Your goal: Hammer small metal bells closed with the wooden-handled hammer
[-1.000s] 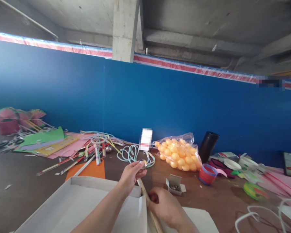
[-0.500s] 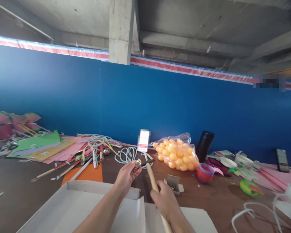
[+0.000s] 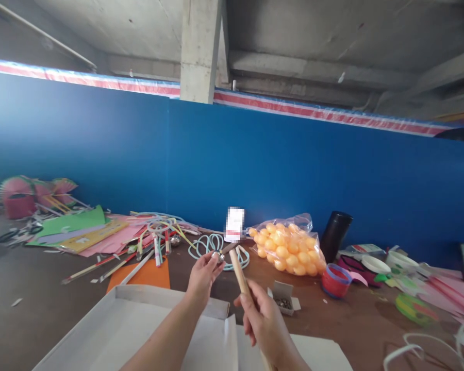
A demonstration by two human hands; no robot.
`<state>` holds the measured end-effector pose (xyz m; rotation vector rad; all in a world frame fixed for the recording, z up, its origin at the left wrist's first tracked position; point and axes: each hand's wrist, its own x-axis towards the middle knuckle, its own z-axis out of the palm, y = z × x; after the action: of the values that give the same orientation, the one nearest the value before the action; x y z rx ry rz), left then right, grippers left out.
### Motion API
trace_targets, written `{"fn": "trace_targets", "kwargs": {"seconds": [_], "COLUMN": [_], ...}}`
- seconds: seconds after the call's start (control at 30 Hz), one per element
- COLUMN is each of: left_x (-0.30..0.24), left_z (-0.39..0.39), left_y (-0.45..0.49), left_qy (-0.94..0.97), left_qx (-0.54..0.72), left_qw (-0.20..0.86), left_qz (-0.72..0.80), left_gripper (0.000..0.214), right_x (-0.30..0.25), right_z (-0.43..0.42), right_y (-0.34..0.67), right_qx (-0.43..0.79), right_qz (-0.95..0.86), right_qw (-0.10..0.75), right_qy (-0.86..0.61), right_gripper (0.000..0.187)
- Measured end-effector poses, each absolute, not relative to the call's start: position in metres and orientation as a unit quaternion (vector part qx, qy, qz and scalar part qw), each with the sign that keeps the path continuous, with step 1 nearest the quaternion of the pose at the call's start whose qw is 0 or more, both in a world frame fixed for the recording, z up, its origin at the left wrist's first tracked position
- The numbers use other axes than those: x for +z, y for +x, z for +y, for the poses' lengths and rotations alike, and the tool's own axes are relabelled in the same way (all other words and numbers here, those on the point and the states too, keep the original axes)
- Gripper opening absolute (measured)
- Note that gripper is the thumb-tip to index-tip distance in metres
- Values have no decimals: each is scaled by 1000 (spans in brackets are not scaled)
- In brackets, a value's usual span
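Note:
My left hand point(image 3: 201, 275) is raised over the brown table point(image 3: 46, 299) and pinches a small shiny metal bell point(image 3: 218, 256) between its fingertips. My right hand point(image 3: 263, 324) is closed round a pale wooden stick point(image 3: 238, 273), which points up and away, its tip close beside the bell. Both hands hover above the far edge of an open white cardboard box point(image 3: 139, 324).
A bag of orange balls point(image 3: 288, 248), a black cup point(image 3: 334, 235), a red tape roll point(image 3: 335, 281) and a small open carton of metal bits point(image 3: 283, 298) lie ahead. Coloured paper, sticks and light blue cords point(image 3: 212, 242) clutter the left. A blue wall point(image 3: 255, 170) stands behind.
My right hand has lifted the stick from low by the box up to the bell. My left hand has held the bell nearly still.

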<state>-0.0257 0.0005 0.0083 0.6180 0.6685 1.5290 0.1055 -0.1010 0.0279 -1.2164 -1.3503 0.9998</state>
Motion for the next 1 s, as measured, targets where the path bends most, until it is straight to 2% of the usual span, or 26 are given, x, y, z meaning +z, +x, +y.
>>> {"fn": "trace_targets", "kwargs": {"seconds": [0.23, 0.43, 0.6, 0.77, 1.0], "left_x": [8, 10, 12, 9, 9], "left_z": [0, -1, -2, 0, 1], "left_y": [-25, -25, -26, -26, -26], "left_qy": [284, 278, 279, 273, 255], "left_qx": [665, 666, 669, 665, 676], "left_qw": [629, 630, 630, 632, 634], "left_qz": [285, 287, 279, 288, 276], "left_gripper": [13, 12, 13, 15, 13], "right_x": [25, 23, 24, 22, 29], "right_z": [-100, -99, -99, -98, -103], "right_y": [108, 108, 108, 109, 109], "right_qx": [375, 390, 381, 396, 368], "right_qz": [-578, -592, -586, -594, -571], "right_qw": [517, 480, 512, 477, 540], "right_qy": [-508, -517, -499, -512, -497], "right_gripper": [38, 37, 38, 38, 39]}}
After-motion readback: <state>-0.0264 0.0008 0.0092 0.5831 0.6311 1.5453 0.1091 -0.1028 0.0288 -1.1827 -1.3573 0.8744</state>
